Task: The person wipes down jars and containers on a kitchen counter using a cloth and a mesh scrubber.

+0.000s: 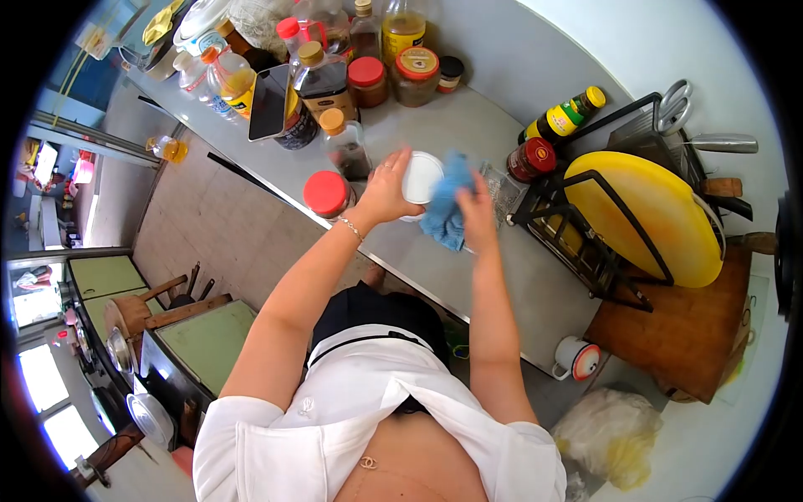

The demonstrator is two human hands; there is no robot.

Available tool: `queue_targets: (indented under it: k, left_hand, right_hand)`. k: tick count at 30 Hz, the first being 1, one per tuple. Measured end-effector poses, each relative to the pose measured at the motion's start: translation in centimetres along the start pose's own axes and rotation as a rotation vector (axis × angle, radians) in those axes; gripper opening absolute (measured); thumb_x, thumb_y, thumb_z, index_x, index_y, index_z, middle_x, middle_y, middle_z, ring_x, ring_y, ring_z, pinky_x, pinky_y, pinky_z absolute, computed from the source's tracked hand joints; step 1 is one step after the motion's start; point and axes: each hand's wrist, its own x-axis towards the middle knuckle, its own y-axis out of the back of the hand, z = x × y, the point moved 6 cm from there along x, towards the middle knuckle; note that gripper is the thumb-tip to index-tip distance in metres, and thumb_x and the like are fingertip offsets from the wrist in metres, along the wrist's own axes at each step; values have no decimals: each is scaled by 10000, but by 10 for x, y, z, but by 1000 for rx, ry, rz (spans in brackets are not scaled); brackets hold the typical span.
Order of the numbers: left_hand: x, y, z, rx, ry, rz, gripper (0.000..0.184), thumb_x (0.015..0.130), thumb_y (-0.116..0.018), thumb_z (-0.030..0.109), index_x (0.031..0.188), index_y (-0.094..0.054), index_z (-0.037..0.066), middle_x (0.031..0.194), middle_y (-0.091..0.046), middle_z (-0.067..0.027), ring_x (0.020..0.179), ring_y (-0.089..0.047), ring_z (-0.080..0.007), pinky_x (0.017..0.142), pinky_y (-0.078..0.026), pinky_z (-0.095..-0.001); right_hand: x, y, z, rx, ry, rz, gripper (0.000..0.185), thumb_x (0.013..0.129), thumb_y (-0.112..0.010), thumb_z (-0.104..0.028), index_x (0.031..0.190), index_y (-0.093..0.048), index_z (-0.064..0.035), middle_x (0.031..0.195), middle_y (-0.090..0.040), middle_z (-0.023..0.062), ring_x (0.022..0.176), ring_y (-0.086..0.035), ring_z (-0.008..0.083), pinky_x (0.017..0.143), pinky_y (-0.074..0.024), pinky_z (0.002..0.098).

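Note:
My left hand (387,188) is closed round the side of a white-lidded jar (423,177) on the grey counter. A blue cloth (447,209) is in my right hand (478,213), close against the jar's right side; the hand is slightly blurred. Just left of my left hand are a red-lidded jar (327,194) and a small bottle with an orange cap (345,146). Right of the cloth lies a clear, patterned glass or plastic item (499,191), partly hidden by my right hand.
Several bottles and jars crowd the counter's back left, with a phone (268,102) leaning there. At right, a black rack (577,243) holds a yellow cutting board (644,217), beside a dark red jar (531,160) and a yellow-capped bottle (565,115). A white mug (575,358) stands lower right.

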Motion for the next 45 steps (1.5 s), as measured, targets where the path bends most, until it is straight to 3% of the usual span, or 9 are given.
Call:
queue_targets:
  k: [2,11,14,17,20,24,27,37,45]
  left_hand:
    - [3,-14,-5,-54,-150,44,1068,512,-825,300,1363,-263,-19,1352,-358,-250,1264,-346,-393,1045,-308,-437]
    - [1,-5,6,-25,-40,46,980,509,-839,280,1310,-347,0,1290,-421,-243,1197,-414,-392,1010,-356,-413]
    - [-2,0,6,-24,-25,43,1003,499,-851,297,1315,-344,5,1260,-450,-244,1174,-443,-380,1002,-371,-399]
    - [-2,7,4,-79,50,39,1026,484,-858,320,1303,-344,-22,1243,-466,-247,1163,-464,-361,995,-378,-389]
    - [3,10,0,-150,133,73,1027,485,-856,336,1290,-346,-47,1229,-476,-251,1158,-477,-344,988,-381,-379]
    - [5,-4,-9,-196,121,104,1003,503,-840,333,1280,-342,-59,1201,-487,-260,1153,-474,-354,976,-386,-383]
    - [0,-6,-4,-209,88,150,971,506,-830,315,1266,-346,-48,1165,-496,-264,1127,-468,-388,955,-400,-406]
    - [-4,-13,8,-169,28,166,1047,470,-871,306,1294,-321,-30,1256,-413,-231,1155,-436,-380,987,-378,-398]
    - [-9,-10,9,51,-210,158,1075,513,-851,347,1349,-278,-12,1278,-400,-248,1175,-417,-400,996,-367,-405]
  right_hand:
    - [0,-32,-12,-768,408,87,446,811,-606,-175,1240,-515,-93,1206,-560,105,1074,-558,274,921,-433,356]
    - [31,-14,-19,-917,42,386,373,767,-609,-204,1108,-569,-58,1070,-611,189,970,-601,325,819,-478,422]
    - [40,53,15,-436,-43,597,326,824,-584,-169,1114,-540,-27,1057,-616,151,939,-612,250,808,-493,388]
    - [19,64,11,328,-92,365,343,877,-548,-134,1193,-486,-16,1085,-593,114,956,-588,194,841,-484,344]
    - [-10,50,5,400,-85,257,381,897,-520,-99,1263,-433,-41,1132,-572,92,992,-576,191,886,-463,327]
    - [-27,-8,-1,-692,389,104,388,847,-571,-118,1225,-502,-67,1297,-467,178,1175,-480,292,988,-382,401]
    - [-19,-20,-13,-732,382,211,388,822,-553,-120,1207,-528,-71,1343,-407,217,1226,-428,333,1003,-355,400]
    - [56,10,4,-373,-340,95,430,849,-522,-205,1212,-503,24,1156,-579,144,1054,-546,233,910,-416,322]
    - [55,20,16,-251,-448,99,562,750,-645,-299,1206,-528,8,1179,-562,161,1069,-534,241,909,-416,327]
